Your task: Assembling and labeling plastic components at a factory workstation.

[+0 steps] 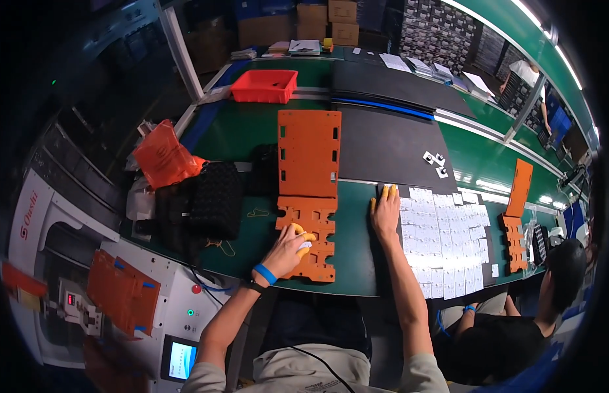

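An orange hinged fixture (pixel 309 157) stands in front of me, its slotted lid raised and its notched base (pixel 317 267) flat on the green bench. Over that base, my left hand (pixel 286 254) is closed on a small white board (pixel 306 246), mostly covered by the fingers. Yellow covers sit on the fingertips of both hands. My right hand (pixel 385 215) rests with fingers stretched forward at the left edge of a dark mat, beside rows of white circuit boards (pixel 442 229); nothing shows in it.
Three small white pieces (pixel 437 162) lie on the grey mat (pixel 389 141). A red bin (pixel 264 86) stands at the far left. Left of the fixture are a black bag (pixel 216 200) and thin wires. A machine (pixel 180 314) borders my left; a seated co-worker (pixel 514 334) is at right near another orange fixture (pixel 519 190).
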Available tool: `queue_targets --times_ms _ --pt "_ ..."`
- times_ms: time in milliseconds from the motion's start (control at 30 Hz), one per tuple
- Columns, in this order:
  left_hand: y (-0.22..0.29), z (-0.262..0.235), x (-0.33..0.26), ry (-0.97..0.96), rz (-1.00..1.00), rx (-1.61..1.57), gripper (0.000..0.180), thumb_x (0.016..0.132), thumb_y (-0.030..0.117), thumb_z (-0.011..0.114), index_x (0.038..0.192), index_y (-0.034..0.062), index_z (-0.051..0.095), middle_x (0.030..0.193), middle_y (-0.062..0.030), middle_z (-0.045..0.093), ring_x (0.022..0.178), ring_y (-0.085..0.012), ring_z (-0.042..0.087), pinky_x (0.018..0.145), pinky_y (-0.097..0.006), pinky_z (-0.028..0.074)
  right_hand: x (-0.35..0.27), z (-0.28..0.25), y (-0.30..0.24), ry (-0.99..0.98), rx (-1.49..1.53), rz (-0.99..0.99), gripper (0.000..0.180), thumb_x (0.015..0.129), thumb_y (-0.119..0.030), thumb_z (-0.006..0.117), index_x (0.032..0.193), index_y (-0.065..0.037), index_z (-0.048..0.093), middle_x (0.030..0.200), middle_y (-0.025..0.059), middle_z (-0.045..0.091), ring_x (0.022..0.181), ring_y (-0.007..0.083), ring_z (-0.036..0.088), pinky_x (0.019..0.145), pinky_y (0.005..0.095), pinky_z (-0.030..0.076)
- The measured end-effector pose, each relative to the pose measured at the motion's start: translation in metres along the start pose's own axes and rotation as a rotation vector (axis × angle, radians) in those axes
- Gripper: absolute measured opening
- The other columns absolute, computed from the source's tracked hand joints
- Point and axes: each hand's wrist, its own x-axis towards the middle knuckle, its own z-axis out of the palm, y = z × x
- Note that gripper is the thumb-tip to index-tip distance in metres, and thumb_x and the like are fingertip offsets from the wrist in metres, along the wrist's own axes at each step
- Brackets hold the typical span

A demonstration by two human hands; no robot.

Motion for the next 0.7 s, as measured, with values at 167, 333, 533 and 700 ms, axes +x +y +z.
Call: queue_targets --times_ms 167,333,533,700 --pt "0.011 -0.008 0.004 -0.034 -0.165 -0.07 0.043 0.082 0.004 0.074 0.123 0.0004 0.062 0.113 -0.0194 0.054 0.101 -0.0405 0.06 0.086 -0.043 0.052 0.0 0.0 -0.003 0.054 -0.023 0.065 0.053 0.091 -0.017 0.059 0.133 0.015 0.048 0.139 0.0373 0.044 0.132 0.051 0.04 0.113 0.0522 0.033" --pt "-0.006 0.004 0.002 0.038 -0.202 -0.118 0.048 0.08 0.006 0.078 0.123 -0.0052 0.06 0.113 -0.0188 0.06 0.101 -0.0301 0.064 0.084 -0.039 0.053 0.001 -0.005 -0.005 0.082 0.03 0.038 0.048 0.09 -0.015 0.06 0.129 0.013 0.051 0.136 0.0316 0.05 0.127 0.0464 0.046 0.11 0.0497 0.036" --pt "-0.022 -0.008 0.009 -0.2 -0.594 -1.062 0.033 0.092 0.013 0.07 0.119 -0.0035 0.062 0.105 -0.0078 0.069 0.093 -0.0133 0.066 0.076 -0.028 0.054 0.001 -0.016 -0.005 0.161 0.144 -0.006 0.028 0.085 -0.008 0.061 0.109 0.006 0.064 0.117 0.021 0.064 0.109 0.037 0.058 0.096 0.0475 0.045" --pt "-0.03 0.0 0.017 -0.166 -0.719 -1.759 0.034 0.107 0.023 0.045 0.13 -0.0003 0.057 0.12 -0.0085 0.064 0.1 -0.014 0.066 0.079 -0.022 0.059 0.002 -0.022 -0.008 0.24 0.191 0.017 0.024 0.085 -0.008 0.064 0.107 0.0 0.069 0.11 0.0141 0.069 0.094 0.0328 0.065 0.082 0.042 0.054"
